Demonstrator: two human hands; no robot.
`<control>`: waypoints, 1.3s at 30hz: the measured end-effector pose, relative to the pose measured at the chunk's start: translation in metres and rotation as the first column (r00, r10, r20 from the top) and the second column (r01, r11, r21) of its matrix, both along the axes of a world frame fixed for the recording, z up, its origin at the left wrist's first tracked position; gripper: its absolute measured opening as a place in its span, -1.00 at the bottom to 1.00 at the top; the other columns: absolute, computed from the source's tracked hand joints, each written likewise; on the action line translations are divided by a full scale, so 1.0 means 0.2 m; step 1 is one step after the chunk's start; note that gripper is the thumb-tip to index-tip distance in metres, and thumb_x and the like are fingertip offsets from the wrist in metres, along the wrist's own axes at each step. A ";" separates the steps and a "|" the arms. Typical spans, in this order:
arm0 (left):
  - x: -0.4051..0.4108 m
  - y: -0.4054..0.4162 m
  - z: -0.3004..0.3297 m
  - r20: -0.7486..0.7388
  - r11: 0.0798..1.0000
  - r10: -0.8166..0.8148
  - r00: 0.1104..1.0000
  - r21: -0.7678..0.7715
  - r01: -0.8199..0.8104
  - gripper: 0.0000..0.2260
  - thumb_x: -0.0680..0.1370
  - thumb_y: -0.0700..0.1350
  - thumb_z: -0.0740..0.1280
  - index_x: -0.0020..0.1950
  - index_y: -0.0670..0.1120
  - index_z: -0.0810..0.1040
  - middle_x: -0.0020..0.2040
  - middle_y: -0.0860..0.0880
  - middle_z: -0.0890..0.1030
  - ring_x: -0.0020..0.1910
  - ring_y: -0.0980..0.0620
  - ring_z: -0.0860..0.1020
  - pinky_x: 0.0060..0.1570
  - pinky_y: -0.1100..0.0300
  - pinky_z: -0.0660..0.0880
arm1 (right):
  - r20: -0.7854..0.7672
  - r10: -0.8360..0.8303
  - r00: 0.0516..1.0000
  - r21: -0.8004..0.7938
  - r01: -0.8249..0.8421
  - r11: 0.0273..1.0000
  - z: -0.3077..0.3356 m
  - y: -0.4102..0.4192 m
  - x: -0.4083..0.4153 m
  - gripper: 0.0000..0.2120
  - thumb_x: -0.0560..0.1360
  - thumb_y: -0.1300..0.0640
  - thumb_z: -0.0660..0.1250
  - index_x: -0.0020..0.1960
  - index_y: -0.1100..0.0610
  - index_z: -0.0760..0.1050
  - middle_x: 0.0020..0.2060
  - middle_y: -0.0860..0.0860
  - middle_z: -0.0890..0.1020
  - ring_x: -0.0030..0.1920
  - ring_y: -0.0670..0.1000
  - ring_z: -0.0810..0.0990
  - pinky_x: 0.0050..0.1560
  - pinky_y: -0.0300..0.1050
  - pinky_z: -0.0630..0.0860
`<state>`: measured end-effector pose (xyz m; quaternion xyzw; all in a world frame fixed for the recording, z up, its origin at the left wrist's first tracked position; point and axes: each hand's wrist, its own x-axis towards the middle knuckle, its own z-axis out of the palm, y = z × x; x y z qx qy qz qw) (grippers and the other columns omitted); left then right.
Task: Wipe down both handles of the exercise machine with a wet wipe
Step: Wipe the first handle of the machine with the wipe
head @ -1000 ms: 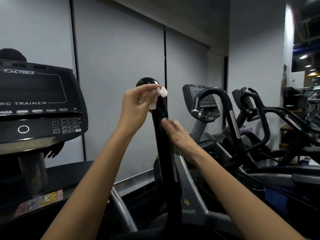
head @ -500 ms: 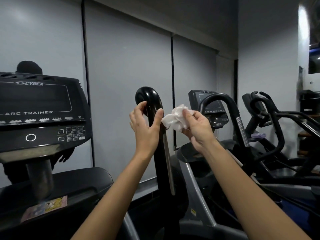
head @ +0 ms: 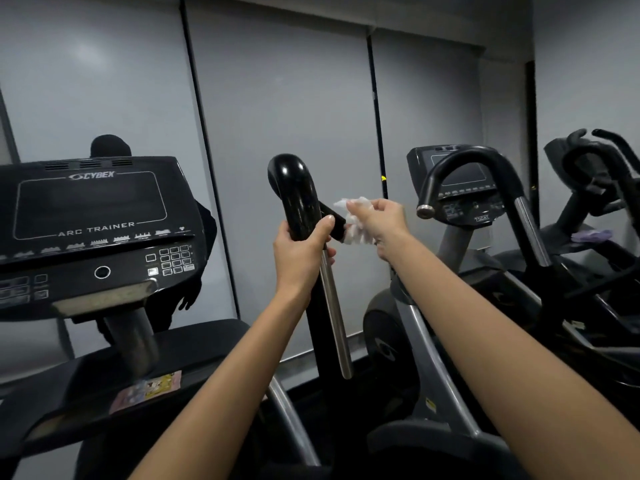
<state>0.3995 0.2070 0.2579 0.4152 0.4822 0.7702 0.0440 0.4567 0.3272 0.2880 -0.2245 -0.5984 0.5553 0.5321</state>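
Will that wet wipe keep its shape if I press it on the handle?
Probably not: the wet wipe sits crumpled and bunched in the right hand, so it looks floppy and light. It should mould around the glossy black handle, which the left hand grips.

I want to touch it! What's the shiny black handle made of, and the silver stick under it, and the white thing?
Black handle: probably glossy hard plastic; lights reflect off it. Silver bar: looks like brushed metal, with a dull grey sheen. Wet wipe: soft crumpled cloth or paper, bunched in the right hand.
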 end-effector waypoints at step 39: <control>-0.01 0.02 0.00 -0.089 0.996 -0.007 0.996 0.092 0.015 -0.82 0.51 -0.06 0.37 -0.11 -0.16 0.47 -0.38 -0.03 0.51 -0.49 0.01 0.49 -0.46 0.19 0.48 | -0.223 0.186 0.957 0.385 -0.089 0.918 0.17 -0.15 -0.14 -0.76 0.51 0.40 0.25 0.01 0.20 0.65 -0.06 0.11 0.71 -0.08 0.03 0.69 0.05 -0.07 0.62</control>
